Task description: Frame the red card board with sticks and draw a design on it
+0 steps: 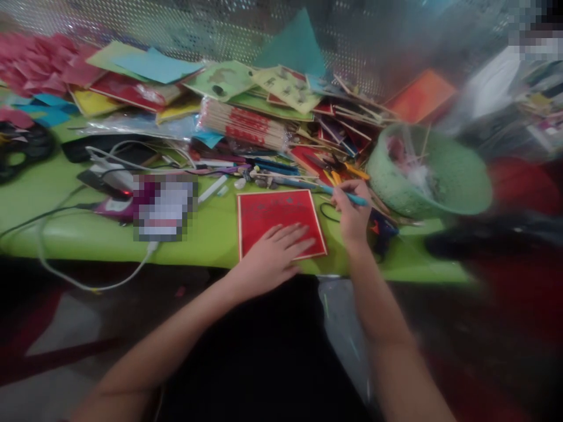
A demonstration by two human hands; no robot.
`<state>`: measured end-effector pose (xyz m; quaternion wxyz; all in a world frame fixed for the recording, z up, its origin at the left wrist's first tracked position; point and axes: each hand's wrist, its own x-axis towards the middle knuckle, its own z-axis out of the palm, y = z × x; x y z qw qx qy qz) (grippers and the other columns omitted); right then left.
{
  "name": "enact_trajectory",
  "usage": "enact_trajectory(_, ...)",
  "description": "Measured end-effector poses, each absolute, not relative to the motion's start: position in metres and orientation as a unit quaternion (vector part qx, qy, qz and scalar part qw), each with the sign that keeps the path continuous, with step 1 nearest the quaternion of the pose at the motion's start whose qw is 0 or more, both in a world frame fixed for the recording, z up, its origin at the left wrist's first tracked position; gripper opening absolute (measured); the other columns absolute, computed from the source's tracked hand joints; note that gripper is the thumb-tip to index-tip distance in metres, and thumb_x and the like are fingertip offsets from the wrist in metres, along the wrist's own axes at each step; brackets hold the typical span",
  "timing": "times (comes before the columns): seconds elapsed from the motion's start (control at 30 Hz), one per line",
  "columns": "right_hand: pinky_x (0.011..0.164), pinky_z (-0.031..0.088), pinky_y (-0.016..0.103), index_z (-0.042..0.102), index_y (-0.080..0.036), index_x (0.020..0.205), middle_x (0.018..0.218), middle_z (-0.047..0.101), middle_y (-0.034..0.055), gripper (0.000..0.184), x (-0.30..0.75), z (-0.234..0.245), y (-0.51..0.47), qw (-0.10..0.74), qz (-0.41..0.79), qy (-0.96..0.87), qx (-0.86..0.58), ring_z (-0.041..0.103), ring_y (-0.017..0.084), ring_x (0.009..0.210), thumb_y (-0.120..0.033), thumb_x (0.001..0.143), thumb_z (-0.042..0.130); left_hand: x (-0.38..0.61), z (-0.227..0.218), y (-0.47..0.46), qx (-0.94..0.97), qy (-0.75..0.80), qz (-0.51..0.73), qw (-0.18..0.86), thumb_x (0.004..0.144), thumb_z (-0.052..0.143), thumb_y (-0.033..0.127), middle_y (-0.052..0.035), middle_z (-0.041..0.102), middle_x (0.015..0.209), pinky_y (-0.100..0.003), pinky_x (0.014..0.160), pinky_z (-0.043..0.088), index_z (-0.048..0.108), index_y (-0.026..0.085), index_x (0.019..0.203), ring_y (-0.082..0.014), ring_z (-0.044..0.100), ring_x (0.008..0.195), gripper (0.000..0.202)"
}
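A square red card [281, 214] with a pale border lies on the green table, with small dark marks drawn across its upper half. My left hand [277, 255] rests flat on the card's lower part, fingers stretched out and covering its lower edge. Just right of the card, my right hand [353, 211] is closed around a slim blue pen [357, 200], held above the table near the card's upper right corner. The pen's tip end is hard to make out against the clutter. A dark blue glue gun [383, 231] lies beside my right wrist.
Behind the card are small stones [259, 179], pens and orange-handled scissors [358, 171]. A bundle of sticks [241, 124] and stacked coloured cards [229, 80] fill the back. A green basket [477, 181] stands right; a phone [165, 208] and cables lie left.
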<state>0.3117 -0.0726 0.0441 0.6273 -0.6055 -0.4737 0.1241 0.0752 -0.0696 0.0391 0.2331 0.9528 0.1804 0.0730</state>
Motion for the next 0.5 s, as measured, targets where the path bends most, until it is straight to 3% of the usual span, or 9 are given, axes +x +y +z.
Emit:
enact_trajectory(0.07,0.054,0.043,0.026,0.057,-0.025,0.086,0.070,0.057,-0.0049,0.025,0.313,0.044,-0.072,0.631,0.118,-0.473,-0.603,0.053,0.011,0.058,-0.046,0.093,0.068,0.080,0.034,-0.074,0.956,0.197,0.041,0.213,0.098,0.065,0.033,-0.0161,0.038,0.169,-0.058,0.129,0.026,0.048,0.022,0.157,-0.0323,0.030,0.160,0.062)
enact_trajectory(0.23,0.056,0.044,0.026,0.056,-0.024,0.087,0.068,0.058,-0.0056,0.026,0.320,0.037,-0.068,0.651,0.135,-0.461,-0.588,0.054,0.010,0.058,-0.046,0.090,0.071,0.084,0.028,-0.092,0.958,0.071,0.066,0.270,0.102,0.062,0.037,-0.0063,0.039,0.170,-0.052,0.132,0.024,0.044,0.031,0.159,-0.0230,0.032,0.160,0.060)
enact_trajectory(0.5,0.052,0.040,0.023,0.061,-0.023,0.088,0.066,0.061,-0.0063,0.020,0.324,0.035,-0.065,0.693,0.146,-0.459,-0.536,0.053,0.009,0.054,-0.041,0.091,0.071,0.032,0.034,-0.088,0.936,0.270,0.082,0.211,0.104,0.057,0.034,-0.0066,0.045,0.167,-0.054,0.131,0.023,0.051,0.029,0.155,-0.0240,0.032,0.160,0.051)
